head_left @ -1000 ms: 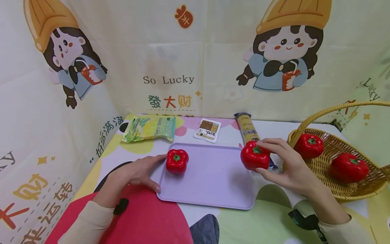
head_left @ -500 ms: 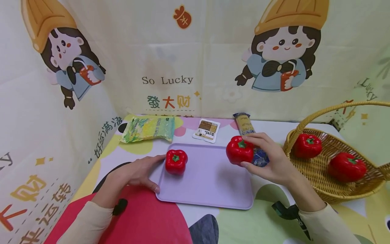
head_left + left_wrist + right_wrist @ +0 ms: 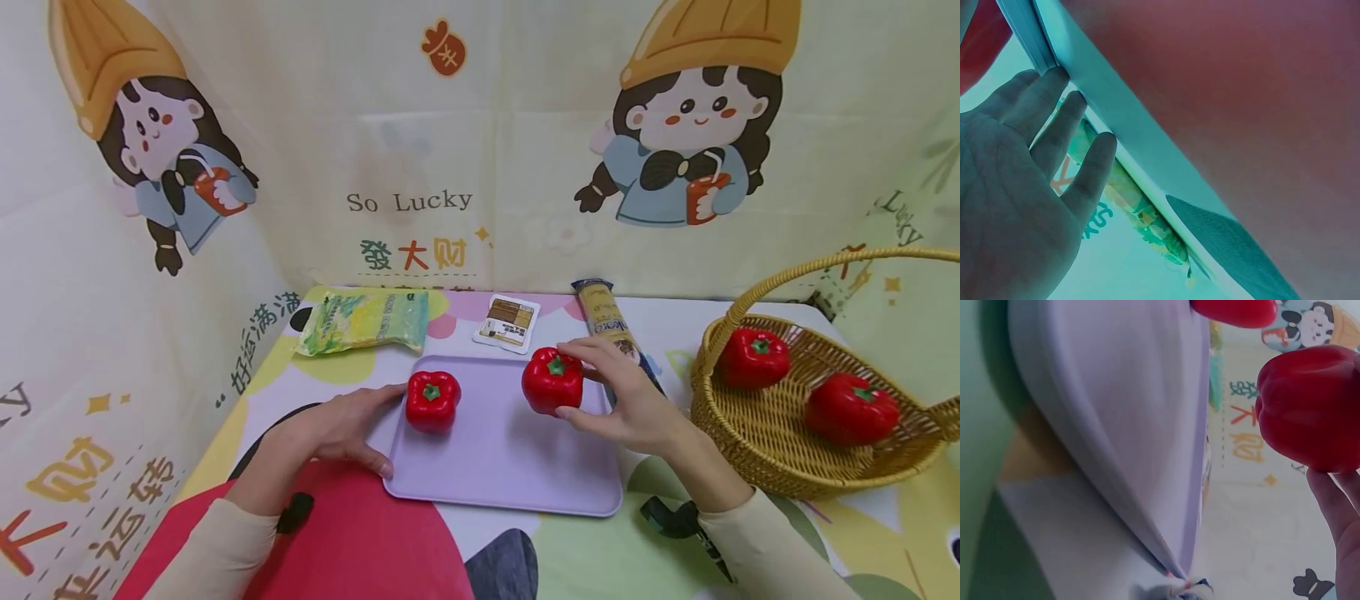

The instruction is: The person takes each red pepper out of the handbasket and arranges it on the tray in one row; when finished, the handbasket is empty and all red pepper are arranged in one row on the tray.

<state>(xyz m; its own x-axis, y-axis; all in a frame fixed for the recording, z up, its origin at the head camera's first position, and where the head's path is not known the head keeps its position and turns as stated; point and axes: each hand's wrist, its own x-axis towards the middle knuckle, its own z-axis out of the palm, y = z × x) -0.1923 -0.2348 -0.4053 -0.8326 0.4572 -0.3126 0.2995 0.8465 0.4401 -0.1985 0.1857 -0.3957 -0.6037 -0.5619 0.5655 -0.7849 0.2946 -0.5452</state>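
My right hand (image 3: 626,397) holds a red bell pepper (image 3: 552,382) between fingers and thumb, over the right half of a lavender tray (image 3: 495,487). In the right wrist view this bell pepper (image 3: 1310,409) hangs above the tray's surface, green stem hidden. A second bell pepper (image 3: 432,402) sits upright at the tray's left side. At the tray's left edge rests my left hand (image 3: 341,432), thumb and fingers spread along the rim. The left wrist view shows that hand's fingers (image 3: 1094,169) nearly straight against the tray's side.
On the right stands a wicker basket (image 3: 787,475) with a tall handle and two more bell peppers (image 3: 851,408) inside. Behind the tray lie a yellow-green packet (image 3: 365,321), a small white-and-brown pouch (image 3: 507,323) and a long pasta-like package (image 3: 603,312). A patterned cloth (image 3: 525,125) hangs behind.
My right hand has carried its bell pepper leftward from the tray's right edge to farther over the tray. My left hand stays at the tray's left rim.
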